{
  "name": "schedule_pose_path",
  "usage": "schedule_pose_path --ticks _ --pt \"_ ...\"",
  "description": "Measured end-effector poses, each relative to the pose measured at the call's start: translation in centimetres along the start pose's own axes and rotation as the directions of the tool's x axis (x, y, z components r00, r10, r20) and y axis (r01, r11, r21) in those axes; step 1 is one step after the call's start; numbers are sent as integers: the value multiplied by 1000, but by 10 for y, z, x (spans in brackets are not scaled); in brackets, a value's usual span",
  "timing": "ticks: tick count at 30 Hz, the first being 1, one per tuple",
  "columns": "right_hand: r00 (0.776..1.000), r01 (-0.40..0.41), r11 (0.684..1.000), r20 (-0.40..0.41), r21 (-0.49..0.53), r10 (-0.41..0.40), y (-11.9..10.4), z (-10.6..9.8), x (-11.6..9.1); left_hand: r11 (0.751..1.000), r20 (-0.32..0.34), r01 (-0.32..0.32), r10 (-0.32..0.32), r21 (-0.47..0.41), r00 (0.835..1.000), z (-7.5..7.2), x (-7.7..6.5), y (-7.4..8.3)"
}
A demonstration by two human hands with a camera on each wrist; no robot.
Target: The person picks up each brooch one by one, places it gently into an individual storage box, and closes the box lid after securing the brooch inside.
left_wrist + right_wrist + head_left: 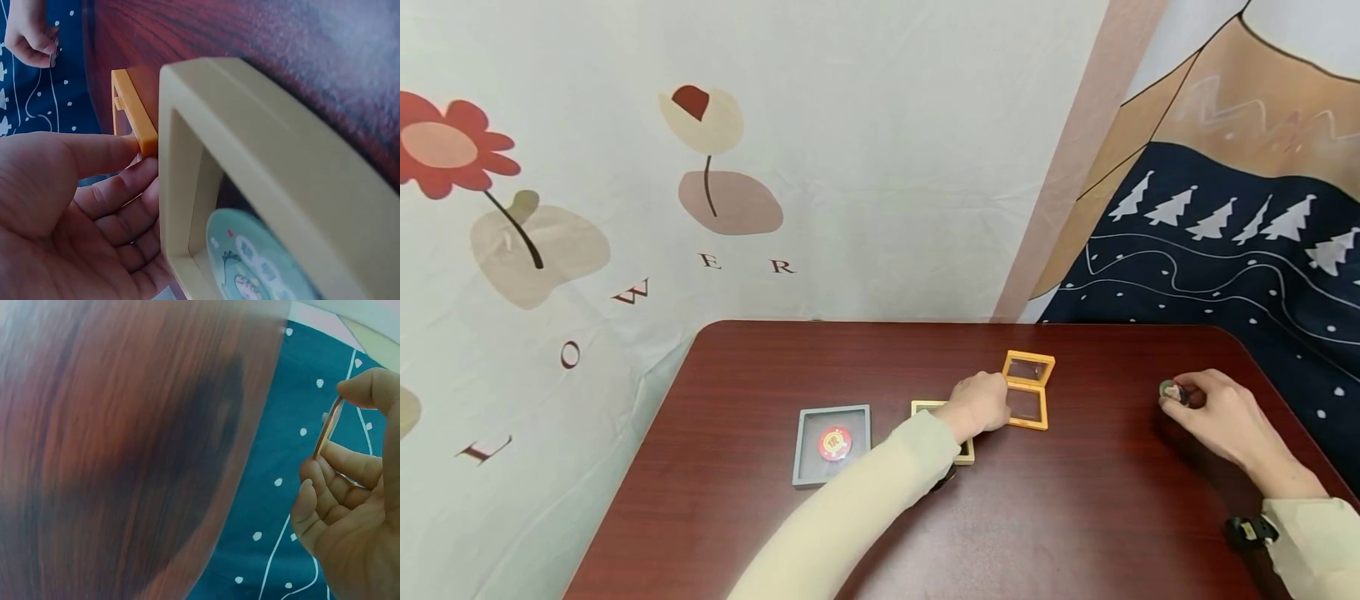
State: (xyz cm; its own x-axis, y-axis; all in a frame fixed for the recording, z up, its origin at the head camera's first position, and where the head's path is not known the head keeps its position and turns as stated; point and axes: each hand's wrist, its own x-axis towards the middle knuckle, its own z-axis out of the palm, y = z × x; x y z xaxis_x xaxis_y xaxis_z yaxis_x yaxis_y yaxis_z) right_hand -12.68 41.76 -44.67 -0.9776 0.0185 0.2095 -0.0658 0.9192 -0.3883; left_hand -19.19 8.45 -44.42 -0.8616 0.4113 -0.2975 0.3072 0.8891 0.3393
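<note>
My left hand (977,407) pinches the near-left side of an opened, hinged orange frame (1043,410), whose clear panes show. In the left wrist view, thumb and fingertips meet at a corner of that frame (147,134). Under my left forearm and hand lies a cream frame (928,405), partly covered; the left wrist view shows a round green badge (231,250) inside it. Over the table's right side, my right hand (1225,417) holds a thin round disc (1171,391) by its edge. The right wrist view shows this disc (329,428) edge-on between thumb and fingers.
A grey square frame (832,409) with a round red badge (835,444) lies left of the cream frame. Everything rests on a dark reddish wooden table (1075,517). Behind it hang a flower-printed cloth (880,167) and a navy tree-printed cloth (1210,267).
</note>
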Motion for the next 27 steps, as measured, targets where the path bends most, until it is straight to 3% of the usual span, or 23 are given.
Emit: schedule_pose_path --ticks 17,27 --pt "992 109 991 -76 75 -103 -41 4 -10 999 27 -33 33 6 999 9 -6 8" --pt "986 144 985 -98 99 -135 -60 6 -12 996 -18 -86 86 30 996 12 -18 13"
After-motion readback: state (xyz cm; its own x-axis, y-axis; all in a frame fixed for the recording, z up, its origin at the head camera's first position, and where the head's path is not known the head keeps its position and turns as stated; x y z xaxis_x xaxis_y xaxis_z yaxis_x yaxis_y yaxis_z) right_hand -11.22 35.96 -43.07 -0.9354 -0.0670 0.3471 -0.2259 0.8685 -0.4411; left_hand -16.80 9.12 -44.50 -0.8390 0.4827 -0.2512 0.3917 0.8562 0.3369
